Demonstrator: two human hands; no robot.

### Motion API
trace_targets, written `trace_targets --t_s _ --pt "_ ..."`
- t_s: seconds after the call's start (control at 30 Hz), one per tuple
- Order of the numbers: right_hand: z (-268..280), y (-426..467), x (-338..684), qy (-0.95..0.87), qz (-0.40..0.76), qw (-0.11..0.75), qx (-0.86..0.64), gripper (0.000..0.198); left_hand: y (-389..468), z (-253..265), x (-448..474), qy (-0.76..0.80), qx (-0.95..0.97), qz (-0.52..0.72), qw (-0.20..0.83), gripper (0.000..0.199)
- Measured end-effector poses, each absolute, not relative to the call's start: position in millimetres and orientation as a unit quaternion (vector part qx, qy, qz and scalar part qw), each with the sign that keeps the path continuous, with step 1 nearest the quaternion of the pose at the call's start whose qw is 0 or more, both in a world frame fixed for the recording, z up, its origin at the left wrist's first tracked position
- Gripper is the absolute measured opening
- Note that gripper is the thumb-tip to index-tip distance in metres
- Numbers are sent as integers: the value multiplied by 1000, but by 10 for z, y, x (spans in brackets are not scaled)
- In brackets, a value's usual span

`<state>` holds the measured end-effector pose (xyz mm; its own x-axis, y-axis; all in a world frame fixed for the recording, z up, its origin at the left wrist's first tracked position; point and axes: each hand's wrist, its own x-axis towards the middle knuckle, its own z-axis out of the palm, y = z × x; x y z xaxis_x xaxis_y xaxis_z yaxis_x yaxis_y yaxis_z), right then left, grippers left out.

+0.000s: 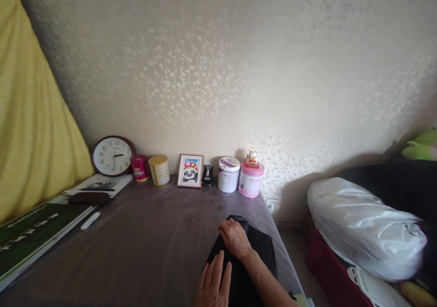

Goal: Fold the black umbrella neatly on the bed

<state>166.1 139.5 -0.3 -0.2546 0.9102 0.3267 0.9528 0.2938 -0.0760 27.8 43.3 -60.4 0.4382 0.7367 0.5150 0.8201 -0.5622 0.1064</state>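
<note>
- Along the wall, from left to right, stand a round clock [114, 156], a magenta can [139, 168], a yellow-lidded can [159, 171], a framed panda picture [190, 171], a small black device [208, 176], a purple-lidded tub [228, 176] and a pink-lidded tub [251, 183] topped by a lucky-cat figurine [252, 158]
- At the left lie a green book [37, 234], a dark brown case [88, 198] and a slim white object [90, 221]; at the right, off the table [153, 239], sits a stuffed white plastic bag [362, 225]
- The black soft item, bag or folded cloth [266, 248], lies near the table's right edge, its narrower far end pointing wallward toward the tubs; its visible long axis runs away from the person, near end cut off
- The left hand [215, 282] lies flat, fingers straight, over its left side
- The right hand [235, 239] curves over its far part, forearm covering the middle; whether it grips, I cannot tell
</note>
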Motion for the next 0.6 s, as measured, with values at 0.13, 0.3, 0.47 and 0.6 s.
trace_targets --t_s 0.13,0.3,0.47,0.6 --pt "-39 1383 1692 -789 -75 169 -586 20 474 -872 391 -464 -833 -279 113 53" --pt "-35 1485 1882 -781 -80 188 -590 24 486 -1033 422 -463 -845 -252 88 61" --pt "86 1550 2108 -732 -71 221 -641 24 463 -992 455 -481 -847 -221 42 61" --pt "103 1251 1997 -786 -15 277 -553 31 461 -1034 465 -478 -846 -227 61 61"
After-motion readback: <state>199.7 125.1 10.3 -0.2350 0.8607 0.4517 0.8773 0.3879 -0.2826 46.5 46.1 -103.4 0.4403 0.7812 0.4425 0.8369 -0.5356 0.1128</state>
